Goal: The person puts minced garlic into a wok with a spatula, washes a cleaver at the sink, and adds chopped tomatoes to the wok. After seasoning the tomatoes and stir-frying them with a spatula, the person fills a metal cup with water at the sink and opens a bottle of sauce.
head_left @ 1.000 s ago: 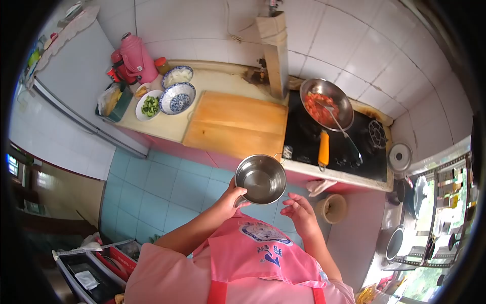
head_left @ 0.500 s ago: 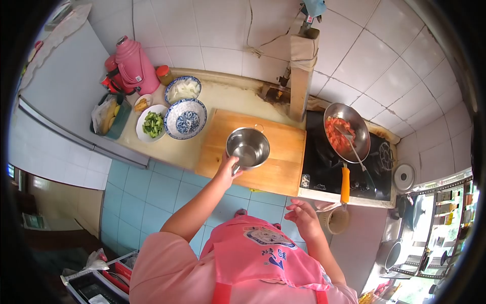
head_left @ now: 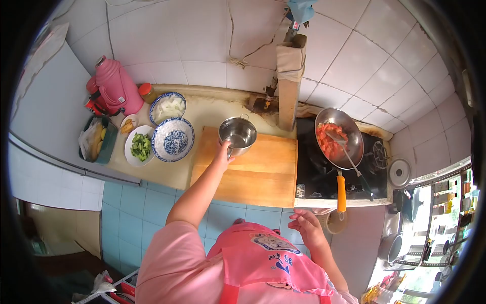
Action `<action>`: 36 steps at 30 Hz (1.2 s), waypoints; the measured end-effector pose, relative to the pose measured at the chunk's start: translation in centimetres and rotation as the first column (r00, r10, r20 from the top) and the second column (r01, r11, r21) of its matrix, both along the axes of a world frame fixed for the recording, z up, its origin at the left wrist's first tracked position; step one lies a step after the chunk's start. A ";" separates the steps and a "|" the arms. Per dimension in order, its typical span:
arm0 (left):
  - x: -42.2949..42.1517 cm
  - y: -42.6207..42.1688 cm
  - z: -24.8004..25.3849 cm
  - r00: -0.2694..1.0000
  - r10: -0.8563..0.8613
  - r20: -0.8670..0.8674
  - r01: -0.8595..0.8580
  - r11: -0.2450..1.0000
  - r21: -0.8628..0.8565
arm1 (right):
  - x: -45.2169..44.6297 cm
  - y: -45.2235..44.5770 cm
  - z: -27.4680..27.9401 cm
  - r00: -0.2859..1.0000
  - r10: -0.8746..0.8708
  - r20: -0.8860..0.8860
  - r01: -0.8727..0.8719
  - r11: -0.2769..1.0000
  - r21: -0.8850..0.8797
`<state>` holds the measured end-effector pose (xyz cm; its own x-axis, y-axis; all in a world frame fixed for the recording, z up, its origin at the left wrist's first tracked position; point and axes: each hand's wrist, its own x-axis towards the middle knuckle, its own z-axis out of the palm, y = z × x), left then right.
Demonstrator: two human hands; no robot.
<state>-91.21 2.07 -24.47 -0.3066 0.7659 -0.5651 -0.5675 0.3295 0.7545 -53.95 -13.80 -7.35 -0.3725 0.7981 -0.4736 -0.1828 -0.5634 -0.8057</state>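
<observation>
My left hand (head_left: 223, 155) grips the near handle of a small steel pot (head_left: 238, 136). The pot looks empty and is over the back part of a wooden cutting board (head_left: 248, 177); whether it touches the board I cannot tell. Off the counter's front edge is my right hand (head_left: 305, 223), holding nothing, its fingers loosely bent and apart. The stove (head_left: 311, 175) lies beyond it, bearing a frying pan (head_left: 359, 144) with an orange handle. Chopped red pieces, apparently tomato (head_left: 330, 142), are in the pan, and a metal spatula (head_left: 349, 156) leans in them.
Left of the board stand an empty patterned bowl (head_left: 159, 147), a plate of chopped greens (head_left: 140, 146), a bowl of white slices (head_left: 168, 107) and a small dish (head_left: 129, 123). Behind them are a pink thermos (head_left: 117, 88) and a jar (head_left: 147, 92). A wooden post (head_left: 288, 96) rises beside the stove.
My left hand has carried the pot farther from my body, toward the board's back edge. The camera view has tilted, shifting the counter lower. My right hand stays about where it was.
</observation>
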 end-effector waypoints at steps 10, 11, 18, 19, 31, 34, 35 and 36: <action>0.3 1.4 0.1 0.995 -0.060 -0.079 0.053 0.995 -0.090 | 1.7 1.2 2.5 0.990 -0.025 0.138 -0.016 0.958 0.286; 0.4 1.4 0.4 0.994 -0.058 -0.091 0.049 0.994 -0.093 | 2.9 1.5 3.2 0.974 -0.101 0.203 0.018 0.928 0.373; -0.2 1.1 -2.7 0.997 0.011 -0.081 -0.026 0.982 -0.185 | 17.8 9.1 5.0 0.105 -0.707 0.699 -0.505 0.568 0.650; -0.5 1.3 -3.3 0.999 0.030 -0.018 -0.034 0.974 -0.223 | 20.1 10.2 3.9 0.029 -0.686 0.727 -0.560 0.591 0.580; 2.8 -1.7 -4.8 0.960 0.203 -0.195 -0.228 0.967 -0.112 | 27.0 16.3 0.8 0.156 -0.486 0.860 -0.610 0.638 0.471; 6.9 -2.4 -4.2 0.570 0.427 -0.702 -0.496 0.860 0.120 | 31.1 17.3 2.7 0.209 -0.495 0.844 -0.643 0.580 0.500; 9.0 -2.8 -4.1 0.112 0.436 -0.893 -0.513 0.795 0.323 | 32.7 17.6 3.3 0.240 -0.510 0.826 -0.653 0.544 0.526; 13.9 -4.6 1.5 0.674 0.443 -0.591 -0.216 0.884 0.415 | 33.8 18.0 4.6 0.284 -0.531 0.798 -0.660 0.496 0.564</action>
